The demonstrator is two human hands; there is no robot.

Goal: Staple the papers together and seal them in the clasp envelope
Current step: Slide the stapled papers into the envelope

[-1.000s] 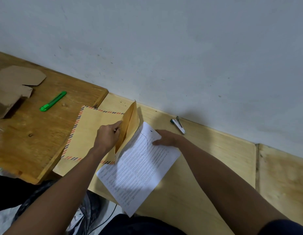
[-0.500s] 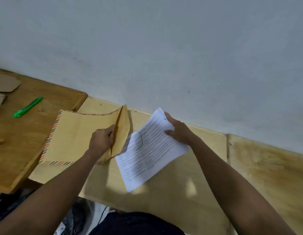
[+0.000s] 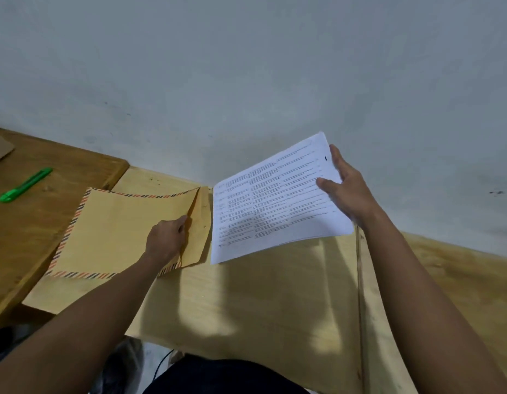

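— On the pale counter [image 3: 246, 308] by the wall, what lies where?

— The envelope [image 3: 118, 231] lies flat, tan with a striped red and dark border, partly on the pale counter and partly over the edge of the darker wooden counter [image 3: 33, 223] to the left. Its flap [image 3: 199, 223] stands open at the right end.

— And the hands?

— The left hand [image 3: 165, 241] rests on the envelope at the mouth, its fingertips tucked under the flap's edge, pinching the opening apart. The fingers are curled closed around that edge.

— The right one?

— The right hand [image 3: 347, 191] grips the papers [image 3: 275, 200] at their far right edge, thumb on top of the printed side, the other fingers behind. The stack is held up off the counter, tilted, its lower left corner just beside the open flap but apart from it.

— Are the papers stapled?

— A small dark mark sits near the top right corner by the fingers; I cannot tell whether it is a staple.

— Anything else around?

— A green pen-shaped thing [image 3: 25, 184] lies on the darker counter, well apart from the envelope, and a piece of brown cardboard [image 3: 1, 149] shows at the far left edge. A seam [image 3: 359, 280] runs down the pale counter beneath the right forearm.
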